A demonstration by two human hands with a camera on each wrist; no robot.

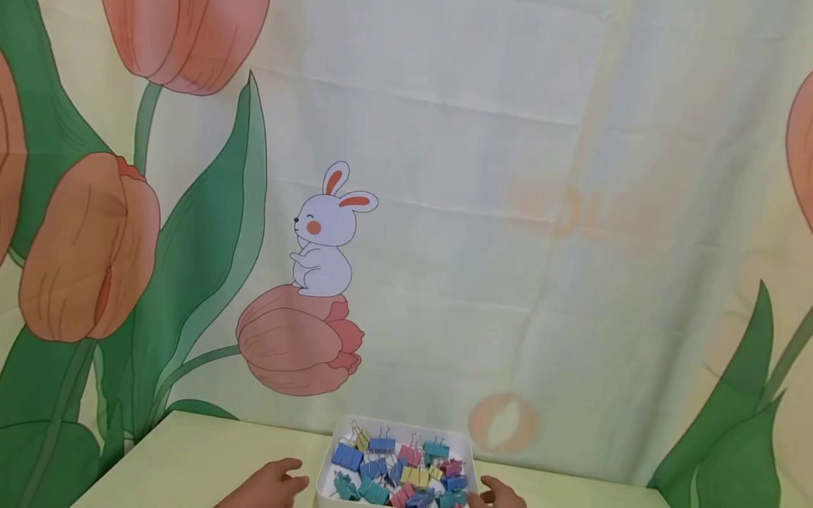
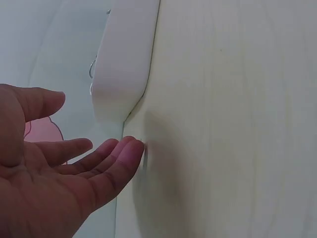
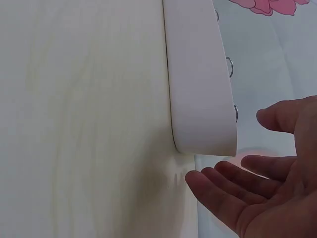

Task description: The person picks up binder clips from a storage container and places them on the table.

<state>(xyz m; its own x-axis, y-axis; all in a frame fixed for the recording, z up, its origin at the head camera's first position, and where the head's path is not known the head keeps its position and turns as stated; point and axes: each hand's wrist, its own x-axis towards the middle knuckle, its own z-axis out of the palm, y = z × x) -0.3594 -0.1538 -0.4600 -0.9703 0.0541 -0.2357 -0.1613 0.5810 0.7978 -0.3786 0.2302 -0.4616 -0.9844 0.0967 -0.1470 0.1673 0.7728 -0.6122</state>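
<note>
The fingers (image 2: 130, 151) of the left hand (image 1: 269, 485) are loosely bent and hold nothing, the thumb standing well apart from the rest. The fingers (image 3: 199, 184) of the right hand (image 1: 498, 492) lie much the same way, thumb apart, nothing between them; whether one of their tips brushes the tray's corner I cannot tell.

Between the hands sits the white tray (image 2: 124, 54), the left hand a little apart from its side, the right just beside the other. Its walls look smooth, rather stiff and rounded at the corners, so probably light plastic and slightly slippery to dry skin. Full as it is, it should have some weight but be no great load. The opposite side walls look the best hold, one hand on each, kept level so nothing slides out.

Inside lie the clips (image 1: 416, 478), blue, green, pink and yellow, jumbled, some wire handles standing up above the rim. These should be hard, springy and not at all fragile; a single one is best pinched by its coloured body or upright wires, though neighbours may snag.

Under the tray is the pale desk (image 1: 254, 446); behind hangs a printed cloth (image 1: 444, 247).
</note>
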